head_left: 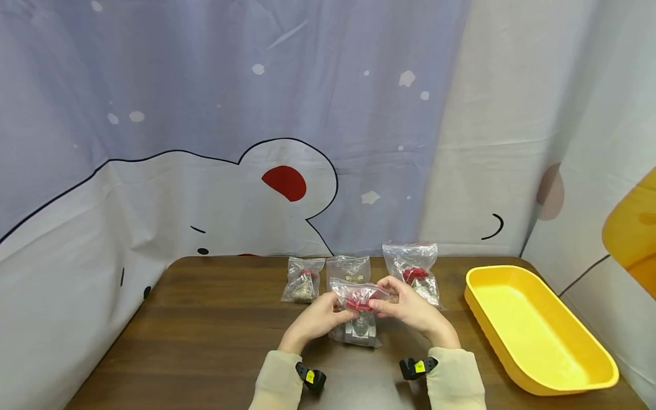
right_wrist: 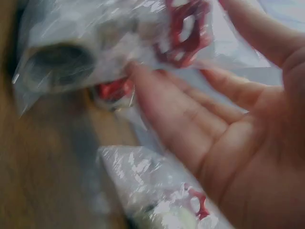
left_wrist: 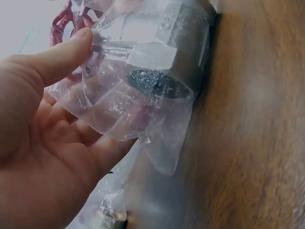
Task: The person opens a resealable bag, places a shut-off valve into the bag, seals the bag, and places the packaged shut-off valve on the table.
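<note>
In front of me is a gate valve (head_left: 360, 328) in a clear zip bag, its red handwheel (head_left: 359, 303) up and its grey metal body below. My left hand (head_left: 319, 318) grips the bag from the left, thumb near the handwheel and fingers behind. From the other side my right hand (head_left: 410, 307) holds the bag's upper part, thumb in front. The left wrist view shows the valve's open hexagonal end (left_wrist: 159, 83) through the plastic, close above the wood. In the right wrist view the picture is blurred, with the red wheel (right_wrist: 188, 33) beside the fingers.
Behind the hands lie more clear bags: a left one (head_left: 302, 282) with a brassy red-handled valve, a middle one (head_left: 348, 266) with a brassy part, a right one (head_left: 412, 273) with a red-wheeled valve. A yellow tray (head_left: 492, 336) stands on the table's right side. Curtains hang behind.
</note>
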Tool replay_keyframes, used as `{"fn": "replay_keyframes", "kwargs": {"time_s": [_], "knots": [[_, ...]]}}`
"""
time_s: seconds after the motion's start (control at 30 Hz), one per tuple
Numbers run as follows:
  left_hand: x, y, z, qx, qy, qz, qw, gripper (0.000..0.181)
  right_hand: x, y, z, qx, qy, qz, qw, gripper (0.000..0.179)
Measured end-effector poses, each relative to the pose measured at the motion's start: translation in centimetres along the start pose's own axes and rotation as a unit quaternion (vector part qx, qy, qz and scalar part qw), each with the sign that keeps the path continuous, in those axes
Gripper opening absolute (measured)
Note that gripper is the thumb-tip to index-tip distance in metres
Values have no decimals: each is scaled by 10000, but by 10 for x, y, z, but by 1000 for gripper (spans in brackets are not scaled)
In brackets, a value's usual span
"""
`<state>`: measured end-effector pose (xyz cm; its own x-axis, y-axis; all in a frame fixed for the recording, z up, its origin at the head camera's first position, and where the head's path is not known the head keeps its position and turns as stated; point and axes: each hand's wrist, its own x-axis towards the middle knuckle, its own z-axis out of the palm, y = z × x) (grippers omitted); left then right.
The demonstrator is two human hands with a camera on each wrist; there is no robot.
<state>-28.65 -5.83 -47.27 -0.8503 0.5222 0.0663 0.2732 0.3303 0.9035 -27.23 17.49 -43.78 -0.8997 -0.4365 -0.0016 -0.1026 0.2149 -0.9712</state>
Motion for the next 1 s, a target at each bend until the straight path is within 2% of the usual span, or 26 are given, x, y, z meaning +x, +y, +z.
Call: {"fn": "replay_keyframes", "kwargs": {"time_s": [0.1,0.2,0.33,0.43,0.63,0.83,1.0], "knots": [[0,1,-2,31,32,-13,10000,23,1,4,0,-190,-207,205,9994,39],[0,3,-5,-75,90,-20,9999,21,3,4,2,-434,-339,153,9984,41],[-3,4,-12,-347,143,58,9993,25,10,1,9,-538,-237,-17,9983,47],[-8,6,-23,-537,110,46,9985,26,17,-6,18,-524,-172,-67,9985,48],[-25,4,-57,-966,322,-100,9947,24,39,-25,46,-243,-265,-67,9993,36],[-40,0,-102,-1450,892,-342,9848,32,73,-44,83,336,-179,132,9992,42],[-45,-3,-134,-1552,1503,-708,9738,45,103,-53,113,1095,86,357,9933,47]]}}
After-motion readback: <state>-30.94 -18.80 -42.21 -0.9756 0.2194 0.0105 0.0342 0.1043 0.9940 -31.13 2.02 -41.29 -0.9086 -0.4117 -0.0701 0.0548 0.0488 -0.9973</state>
